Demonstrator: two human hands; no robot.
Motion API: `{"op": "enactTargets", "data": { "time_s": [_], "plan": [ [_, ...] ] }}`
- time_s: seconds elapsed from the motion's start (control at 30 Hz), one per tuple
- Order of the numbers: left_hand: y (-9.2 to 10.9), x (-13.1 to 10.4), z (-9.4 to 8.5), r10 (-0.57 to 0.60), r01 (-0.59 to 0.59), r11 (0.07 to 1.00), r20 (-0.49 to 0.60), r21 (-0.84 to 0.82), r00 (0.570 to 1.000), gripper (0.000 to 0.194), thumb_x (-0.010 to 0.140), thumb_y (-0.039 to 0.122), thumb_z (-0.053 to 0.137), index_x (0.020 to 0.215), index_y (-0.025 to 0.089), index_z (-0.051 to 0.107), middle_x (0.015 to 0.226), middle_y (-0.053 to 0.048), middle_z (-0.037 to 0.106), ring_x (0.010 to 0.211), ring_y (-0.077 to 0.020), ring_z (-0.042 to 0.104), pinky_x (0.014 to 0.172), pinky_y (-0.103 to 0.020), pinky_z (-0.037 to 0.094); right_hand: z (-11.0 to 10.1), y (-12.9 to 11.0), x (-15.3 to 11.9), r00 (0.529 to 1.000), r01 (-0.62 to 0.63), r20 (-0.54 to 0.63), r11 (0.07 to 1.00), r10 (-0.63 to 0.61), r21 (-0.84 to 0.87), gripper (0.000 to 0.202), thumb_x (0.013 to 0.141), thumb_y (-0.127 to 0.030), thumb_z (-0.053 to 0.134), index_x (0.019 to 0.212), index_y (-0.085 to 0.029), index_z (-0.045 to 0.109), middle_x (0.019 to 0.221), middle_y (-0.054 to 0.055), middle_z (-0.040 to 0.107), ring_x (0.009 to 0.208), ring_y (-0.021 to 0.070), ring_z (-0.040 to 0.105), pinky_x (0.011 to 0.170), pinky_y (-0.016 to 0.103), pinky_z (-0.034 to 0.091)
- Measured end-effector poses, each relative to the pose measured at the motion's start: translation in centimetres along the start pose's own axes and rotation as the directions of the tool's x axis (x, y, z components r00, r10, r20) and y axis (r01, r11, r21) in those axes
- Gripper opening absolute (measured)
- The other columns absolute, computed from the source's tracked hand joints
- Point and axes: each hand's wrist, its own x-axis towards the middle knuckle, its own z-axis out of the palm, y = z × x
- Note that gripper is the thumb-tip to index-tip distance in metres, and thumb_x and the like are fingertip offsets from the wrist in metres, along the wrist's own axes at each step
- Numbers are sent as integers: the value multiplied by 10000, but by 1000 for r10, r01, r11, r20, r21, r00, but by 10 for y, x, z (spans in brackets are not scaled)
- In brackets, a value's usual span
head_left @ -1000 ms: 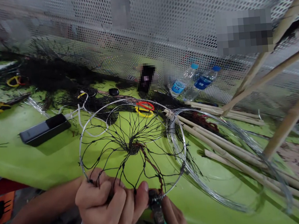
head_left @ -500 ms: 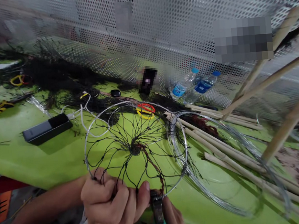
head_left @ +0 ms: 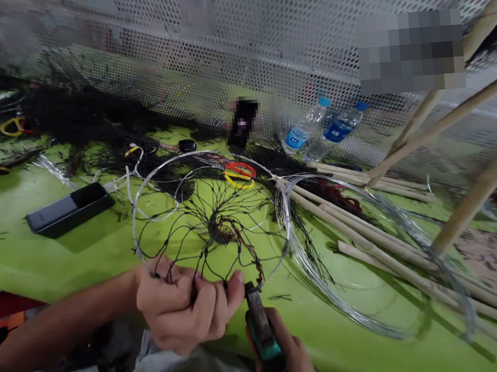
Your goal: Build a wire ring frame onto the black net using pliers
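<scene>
My left hand (head_left: 189,305) is closed, fingers curled over the near-left rim of the wire hoop (head_left: 133,226), pinching it together with strands of the black net (head_left: 220,230). My right hand (head_left: 293,348) is wrapped around the green-handled pliers (head_left: 264,334), which point away from me; their tip is at the hoop's near rim, just right of my left thumb, and I cannot tell whether it grips the wire.

The hoop reaches out beyond both my hands, over the green table (head_left: 87,267). The net spans it, gathered into a dark bunch at the middle, and a reddish-brown cord (head_left: 247,249) runs from there towards the pliers.

Right of the hoop lie a coil of wire (head_left: 353,314) and some wooden sticks (head_left: 364,240). Left of it is a dark box (head_left: 70,210). On the far side are red-and-yellow scissors (head_left: 240,182) and, farther right, two bottles (head_left: 297,138).
</scene>
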Motion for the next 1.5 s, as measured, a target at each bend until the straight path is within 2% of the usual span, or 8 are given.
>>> {"op": "enactTargets", "data": {
  "time_s": [0.1,0.27,0.53,0.67,0.83,1.13,1.3,1.5],
  "plan": [
    [-7,27,-16,241,-239,970,44,-41,969,342,849,175,820,1045,452,776,737,77,666,608,-100,612,385,-200,431,-6,2,6,1000,22,3,999,-22,41,657,776,-215,637,1432,-217,596,1082,119,798,924,284,779,823,340,641],
    [5,53,-19,657,-633,739,-39,230,753,310,801,55,814,958,323,817,669,77,629,587,-61,581,395,-217,372,-25,-3,18,990,6,138,981,-34,196,584,801,-228,566,1379,-216,644,1061,81,801,982,277,770,830,343,636],
    [6,25,-6,170,-162,956,-12,244,985,298,894,315,816,1169,237,730,702,23,639,681,-173,584,649,-345,455,-81,11,9,899,-297,377,942,222,153,342,800,-256,645,1115,-268,777,1037,21,813,957,270,764,836,339,620],
    [7,25,-13,92,-95,982,24,163,995,172,922,215,788,1068,223,698,806,8,705,760,-179,622,697,-346,466,-89,27,25,933,-287,210,957,291,-53,188,841,-355,640,911,-237,769,853,48,780,821,289,747,726,356,609],
    [5,33,-23,37,-49,984,73,170,997,32,1003,227,675,1003,197,664,843,-23,702,767,-186,632,712,-342,460,-91,26,66,881,-232,391,963,268,-136,245,918,-349,576,775,-234,738,862,45,761,868,266,726,761,341,552],
    [-17,71,-58,-160,162,987,-245,-13,956,102,1011,297,640,985,228,709,782,12,632,649,-119,529,600,-292,393,-88,8,114,965,109,262,879,20,-465,354,962,-403,639,657,-226,665,688,58,701,694,237,666,616,318,385],
    [-1,90,-73,-150,132,988,-313,-78,938,154,1042,318,596,1086,266,734,865,14,690,694,-120,577,609,-297,437,-104,-9,126,994,63,-50,902,-93,-428,338,1050,-433,490,1089,-204,735,930,96,784,745,255,707,671,352,479],
    [8,107,-74,-181,132,981,-416,-143,891,179,1069,348,572,1086,267,731,894,34,722,705,-96,604,596,-289,459,-132,-51,145,667,518,-514,832,-539,-199,481,1049,-423,563,1486,-223,543,1434,145,637,1249,310,633,1047,469,514]
  ]
}}
